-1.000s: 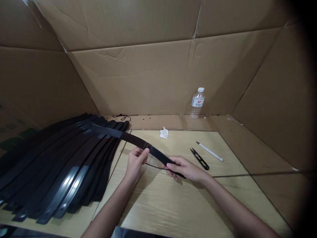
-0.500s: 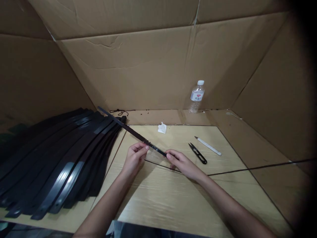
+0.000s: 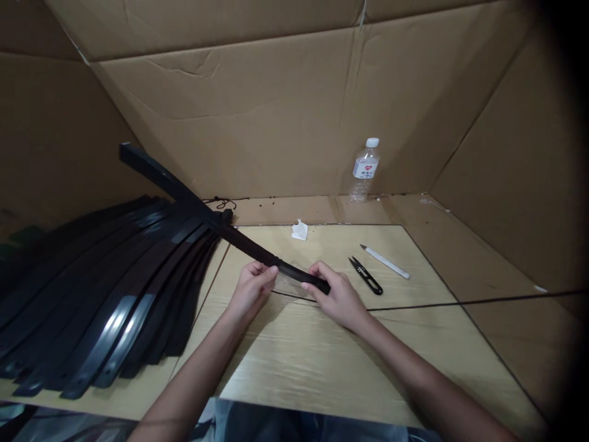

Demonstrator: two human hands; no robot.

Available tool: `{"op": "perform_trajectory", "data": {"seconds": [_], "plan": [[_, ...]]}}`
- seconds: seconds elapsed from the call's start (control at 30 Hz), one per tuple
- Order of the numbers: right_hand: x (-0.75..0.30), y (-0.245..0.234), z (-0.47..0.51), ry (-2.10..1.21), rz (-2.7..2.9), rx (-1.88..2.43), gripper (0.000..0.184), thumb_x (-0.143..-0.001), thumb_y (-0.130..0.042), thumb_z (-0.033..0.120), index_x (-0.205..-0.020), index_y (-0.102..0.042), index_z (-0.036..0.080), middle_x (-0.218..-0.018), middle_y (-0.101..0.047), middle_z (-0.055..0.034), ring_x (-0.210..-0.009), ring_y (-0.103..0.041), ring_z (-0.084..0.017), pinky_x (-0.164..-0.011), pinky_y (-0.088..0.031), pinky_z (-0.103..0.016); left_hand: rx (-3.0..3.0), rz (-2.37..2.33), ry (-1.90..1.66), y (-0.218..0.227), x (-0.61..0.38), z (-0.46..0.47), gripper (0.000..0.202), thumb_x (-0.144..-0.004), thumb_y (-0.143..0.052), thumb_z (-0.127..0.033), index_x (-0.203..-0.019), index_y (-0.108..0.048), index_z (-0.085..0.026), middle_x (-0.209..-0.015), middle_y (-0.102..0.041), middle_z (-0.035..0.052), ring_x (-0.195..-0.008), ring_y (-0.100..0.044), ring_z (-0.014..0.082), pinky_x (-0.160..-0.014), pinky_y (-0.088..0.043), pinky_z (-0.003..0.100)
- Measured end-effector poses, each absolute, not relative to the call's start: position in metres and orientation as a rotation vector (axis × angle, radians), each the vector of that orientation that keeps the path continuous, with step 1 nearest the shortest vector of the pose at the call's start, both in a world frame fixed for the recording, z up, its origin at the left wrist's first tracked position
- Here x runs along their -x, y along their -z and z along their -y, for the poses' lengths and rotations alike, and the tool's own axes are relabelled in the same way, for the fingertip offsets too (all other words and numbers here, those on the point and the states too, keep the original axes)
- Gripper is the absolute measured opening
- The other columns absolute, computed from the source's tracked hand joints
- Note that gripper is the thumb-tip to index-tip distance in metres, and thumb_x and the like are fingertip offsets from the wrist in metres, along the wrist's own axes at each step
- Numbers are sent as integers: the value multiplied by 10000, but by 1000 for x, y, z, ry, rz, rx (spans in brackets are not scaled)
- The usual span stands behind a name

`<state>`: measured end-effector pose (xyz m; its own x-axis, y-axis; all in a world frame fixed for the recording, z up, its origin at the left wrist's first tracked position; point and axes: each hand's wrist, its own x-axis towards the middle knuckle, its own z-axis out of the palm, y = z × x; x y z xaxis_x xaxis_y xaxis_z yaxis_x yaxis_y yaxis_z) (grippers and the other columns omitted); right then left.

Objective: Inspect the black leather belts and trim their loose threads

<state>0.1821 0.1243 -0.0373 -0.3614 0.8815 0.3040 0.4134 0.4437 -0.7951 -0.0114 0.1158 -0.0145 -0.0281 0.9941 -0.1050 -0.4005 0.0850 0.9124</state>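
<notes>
A long black strap (image 3: 207, 216) runs from the upper left down to the middle of the wooden table (image 3: 313, 368). My left hand (image 3: 251, 288) pinches it near its middle, where a small band wraps round it. My right hand (image 3: 334, 293) is closed round the strap's near end. The far end of the strap is raised above the pile of black straps (image 3: 110, 288). A thin black thread (image 3: 460, 302) runs across the table from under my hands to the right.
Black thread snips (image 3: 365, 275) and a white pen-like stick (image 3: 385, 262) lie right of my hands. A crumpled white scrap (image 3: 299, 230) and a water bottle (image 3: 364, 170) stand further back. Cardboard walls (image 3: 276, 116) close in the table on three sides.
The strap has turned in my hands and its far end has lifted from the pile up toward the back wall. My right hand has closed fully round the near end.
</notes>
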Motion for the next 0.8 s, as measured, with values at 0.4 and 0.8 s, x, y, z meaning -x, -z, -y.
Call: {"op": "perform_trajectory", "data": {"seconds": [0.4,0.8], "plan": [[-171,31,-120,-759,1843,1018,303,-905,-510,333,-1136,-597,158,-1083,-567,-64,-1026,-544,-124,-912,-428,-230,-889,-992,-1537,13,6,-113,249,-609,-812,-255,-720,-642,-111,-585,-506,-17,-523,-383,47,-506,-290,194],[-173,36,-116,-689,2000,1053,179,-894,-486,322,-897,-492,143,-813,-564,-17,-726,-522,-89,-661,-364,-179,-845,-904,-1472,14,5,-111,313,-620,-810,-281,-599,-539,-128,-466,-411,-48,-439,-317,35,-450,-219,189]]}}
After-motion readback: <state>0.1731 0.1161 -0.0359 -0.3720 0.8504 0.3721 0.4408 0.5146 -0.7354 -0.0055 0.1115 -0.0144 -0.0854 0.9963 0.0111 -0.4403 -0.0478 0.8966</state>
